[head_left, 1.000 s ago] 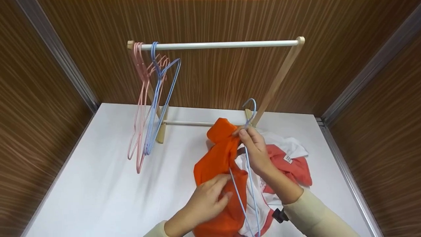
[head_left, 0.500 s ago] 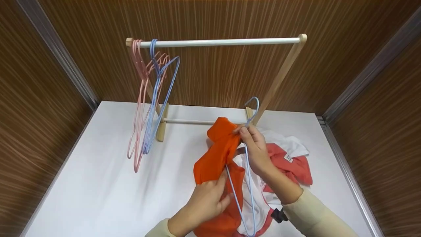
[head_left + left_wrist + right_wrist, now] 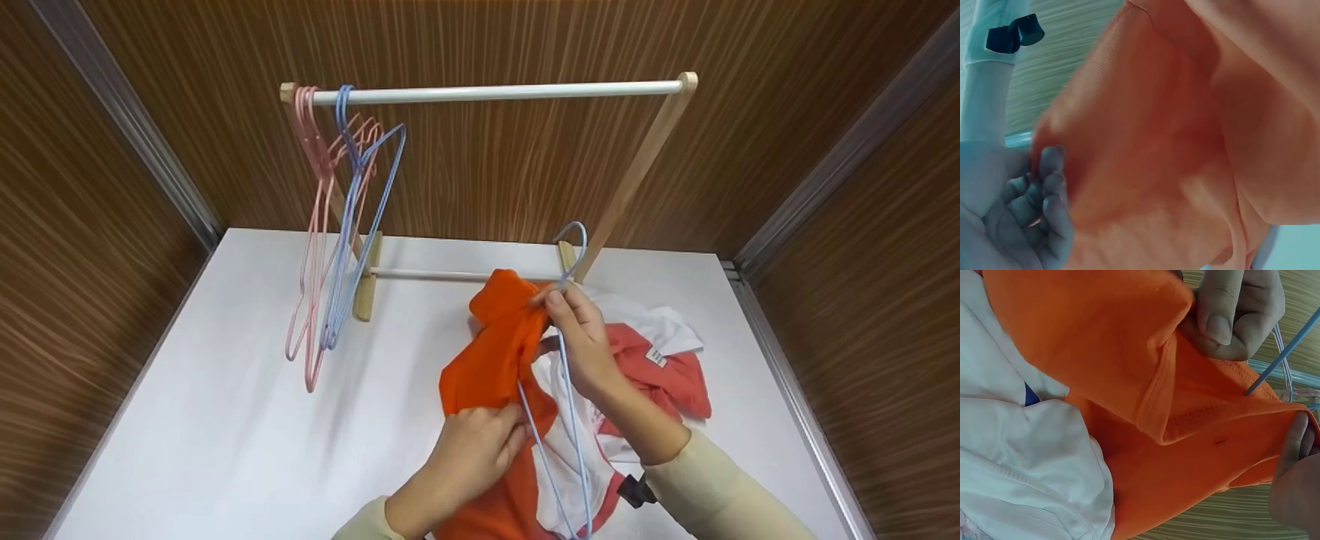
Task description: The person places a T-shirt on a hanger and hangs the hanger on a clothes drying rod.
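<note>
Evidently one hanger, one orange garment, two narrow grips

Right hand (image 3: 581, 337): thumb and fingers pinch the neck of a pale blue hanger (image 3: 573, 416) together with the upper edge of an orange garment (image 3: 480, 360). Likely reason: a single pinch there keeps the hook pointing up and the cloth lifted. Left hand (image 3: 472, 450): fingers bent, gripping orange cloth lower down, beside one leg of the hanger. Presumably this second hold parts the folds; the right wrist view shows them spread, with blue wire meeting the cloth near an edge. How far the wire runs inside is hidden.

Position of the orange garment: between both hands, above the white table (image 3: 225, 420), its lower end cut off by the frame. A white garment with coral trim (image 3: 559, 442) lies beneath and beside it.

Behind, the clothes rack's white rail (image 3: 495, 93) carries pink hangers (image 3: 311, 285) and blue hangers (image 3: 349, 247), bunched at its left end, probably to hang out of the hands' way. A coral garment (image 3: 679, 390) and a white cloth (image 3: 679, 330) are heaped at right, probably set within the right arm's reach.

Writing: a white label (image 3: 656, 358) on the coral garment bears dark printed lines, too small to read. Pinkish print (image 3: 598, 424) on the white garment is likewise illegible. No brand can be made out.
</note>
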A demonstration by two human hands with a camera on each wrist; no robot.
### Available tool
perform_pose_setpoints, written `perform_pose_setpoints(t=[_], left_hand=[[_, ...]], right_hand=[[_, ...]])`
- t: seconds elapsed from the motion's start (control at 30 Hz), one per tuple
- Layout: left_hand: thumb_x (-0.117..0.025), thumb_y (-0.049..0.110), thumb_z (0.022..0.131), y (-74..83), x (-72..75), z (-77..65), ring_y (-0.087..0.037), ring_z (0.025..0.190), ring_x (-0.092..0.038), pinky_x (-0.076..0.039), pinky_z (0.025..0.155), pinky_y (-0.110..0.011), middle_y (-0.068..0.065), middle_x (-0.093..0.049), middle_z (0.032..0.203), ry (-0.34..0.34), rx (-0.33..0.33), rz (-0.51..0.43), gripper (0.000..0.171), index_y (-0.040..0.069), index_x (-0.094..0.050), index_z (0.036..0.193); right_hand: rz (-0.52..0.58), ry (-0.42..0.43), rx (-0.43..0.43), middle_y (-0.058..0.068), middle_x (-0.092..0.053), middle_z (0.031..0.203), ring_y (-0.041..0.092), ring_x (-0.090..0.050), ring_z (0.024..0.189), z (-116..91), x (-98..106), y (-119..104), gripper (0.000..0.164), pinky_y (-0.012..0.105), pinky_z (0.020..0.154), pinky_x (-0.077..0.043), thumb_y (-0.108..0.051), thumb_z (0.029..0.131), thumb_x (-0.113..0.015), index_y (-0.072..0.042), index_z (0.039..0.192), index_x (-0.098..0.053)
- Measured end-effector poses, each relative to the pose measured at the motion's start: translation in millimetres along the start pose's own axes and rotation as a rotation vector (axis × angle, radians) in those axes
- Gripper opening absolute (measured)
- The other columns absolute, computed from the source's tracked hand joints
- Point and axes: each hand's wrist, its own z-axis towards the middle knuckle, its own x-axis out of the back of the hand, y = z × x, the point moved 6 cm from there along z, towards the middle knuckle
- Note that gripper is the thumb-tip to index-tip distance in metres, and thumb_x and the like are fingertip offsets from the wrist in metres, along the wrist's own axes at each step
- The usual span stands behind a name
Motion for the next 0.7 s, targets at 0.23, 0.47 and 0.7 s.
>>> perform_pose_setpoints(t=[0.23, 0.47, 0.7], left_hand=[[-0.065, 0.026, 0.084, -5.3, -0.4, -5.1, -0.005, 0.051, -0.049, -0.038, 0.046, -0.016, 0.011, -0.044, 0.058, -0.003, -0.019, -0.032, 0.014, 0.018, -0.054, 0.086], [-0.057, 0.024, 0.089, -7.7, -1.5, -11.0, -0.010, 0.065, -0.060, -0.048, 0.053, -0.026, 0.006, -0.061, 0.072, -0.093, -0.014, 0.004, 0.012, 0.017, -0.065, 0.096], [-0.054, 0.032, 0.092, 0.9, 9.8, -19.7, -0.007, 0.062, -0.051, -0.043, 0.052, -0.020, 0.009, -0.050, 0.076, -0.085, -0.032, -0.094, 0.011, 0.023, -0.058, 0.093]], right_hand=[[-0.011, 0.005, 0.002, 0.021, -0.051, 0.089, 0.027, -0.055, 0.067, 1.1, 4.0, 0.3, 0.024, 0.038, 0.049, -0.052, -0.017, 0.099, -0.037, 0.002, 0.106, -0.050], [0.006, 0.020, -0.002, 0.019, -0.051, 0.090, 0.025, -0.054, 0.065, 2.5, 5.5, 1.7, 0.025, 0.038, 0.047, -0.051, -0.017, 0.099, -0.038, 0.004, 0.105, -0.050], [-0.024, 0.084, 0.000, 0.016, -0.053, 0.084, 0.023, -0.054, 0.063, 5.0, 11.0, 0.4, 0.026, 0.037, 0.044, -0.049, -0.019, 0.099, -0.039, 0.004, 0.103, -0.051]])
